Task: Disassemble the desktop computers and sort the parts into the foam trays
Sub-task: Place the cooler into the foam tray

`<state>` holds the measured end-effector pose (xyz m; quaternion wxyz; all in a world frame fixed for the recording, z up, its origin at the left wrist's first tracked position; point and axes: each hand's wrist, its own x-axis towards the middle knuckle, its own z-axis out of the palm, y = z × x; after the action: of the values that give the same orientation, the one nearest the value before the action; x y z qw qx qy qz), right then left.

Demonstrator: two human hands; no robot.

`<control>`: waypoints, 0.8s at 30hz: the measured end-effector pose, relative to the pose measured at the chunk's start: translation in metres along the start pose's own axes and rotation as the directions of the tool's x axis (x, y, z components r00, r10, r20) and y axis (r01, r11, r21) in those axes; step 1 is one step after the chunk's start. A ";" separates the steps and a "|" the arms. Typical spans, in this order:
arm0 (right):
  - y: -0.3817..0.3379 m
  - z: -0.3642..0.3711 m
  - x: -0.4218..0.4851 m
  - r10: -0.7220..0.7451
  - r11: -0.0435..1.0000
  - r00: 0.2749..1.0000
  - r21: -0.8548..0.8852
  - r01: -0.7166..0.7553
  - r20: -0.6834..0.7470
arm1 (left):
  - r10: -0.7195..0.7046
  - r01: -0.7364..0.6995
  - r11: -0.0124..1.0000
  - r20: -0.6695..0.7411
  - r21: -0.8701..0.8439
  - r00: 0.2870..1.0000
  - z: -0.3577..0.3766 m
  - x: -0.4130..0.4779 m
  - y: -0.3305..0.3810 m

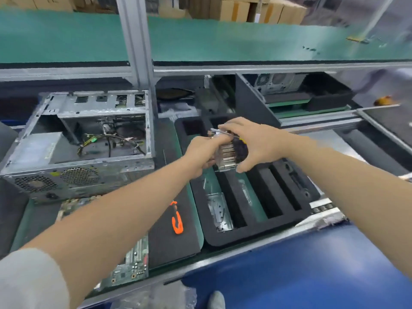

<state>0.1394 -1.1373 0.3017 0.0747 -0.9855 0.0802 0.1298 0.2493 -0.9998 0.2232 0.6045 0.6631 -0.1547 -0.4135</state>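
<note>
Gripping a cooler (pixel 227 153) from both sides, the two hands hold it in the air over the far half of the black foam tray (pixel 256 238). The left hand (pixel 200 157) has its fingers (pixel 215 141) curled round the finned metal side. The right hand (pixel 253 141) clasps the dark fan side, with fingers over the top and the thumb (pixel 243 167) underneath. The cooler is tilted and touches nothing but the hands.

The tray lies on the table (pixel 197 219), to the right of a black mat (pixel 174 246). It has long slots running toward the person and small square pockets at its far end. A metal part (pixel 219 211) lies in the leftmost long slot. The next slot holds something pale that is too blurred to name.

An orange-handled tool (pixel 177 217) lies on the mat, just left of the tray. Farther left, an opened case (pixel 78 141) lies on its side with loose cables inside. A green board (pixel 131 264) lies in front of the case, near the table's front edge, partly hidden by the left forearm.
</note>
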 end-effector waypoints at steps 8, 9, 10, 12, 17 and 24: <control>0.093 0.080 -0.005 0.048 0.960 0.999 -0.274 -0.053 -0.026 | -0.137 0.142 0.984 -0.056 0.103 0.989 0.098 0.060 -0.066; 0.101 0.088 -0.006 0.053 0.960 0.999 -0.274 -0.050 0.002 | -0.148 0.152 0.979 -0.045 0.138 0.988 0.105 0.063 -0.076; 0.109 0.096 -0.008 0.058 0.964 0.998 -0.261 -0.048 0.030 | -0.154 0.156 0.971 -0.028 0.181 0.988 0.109 0.066 -0.085; 0.121 0.109 -0.013 0.071 0.973 0.994 -0.227 -0.050 0.083 | -0.151 0.142 0.937 0.004 0.320 0.989 0.115 0.067 -0.100; 0.134 0.143 -0.020 0.071 0.977 0.982 -0.211 -0.033 0.173 | -0.039 0.064 0.670 -0.051 0.739 0.998 0.126 0.065 -0.134; 0.132 0.187 -0.017 0.083 0.989 0.958 -0.142 -0.045 0.275 | 0.033 0.093 0.614 -0.144 0.783 0.989 0.129 0.066 -0.182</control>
<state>0.0539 -1.2328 0.1105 0.0143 -0.9569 0.0916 0.2751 0.1408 -1.0933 0.0393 0.2547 0.8914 -0.2652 -0.2649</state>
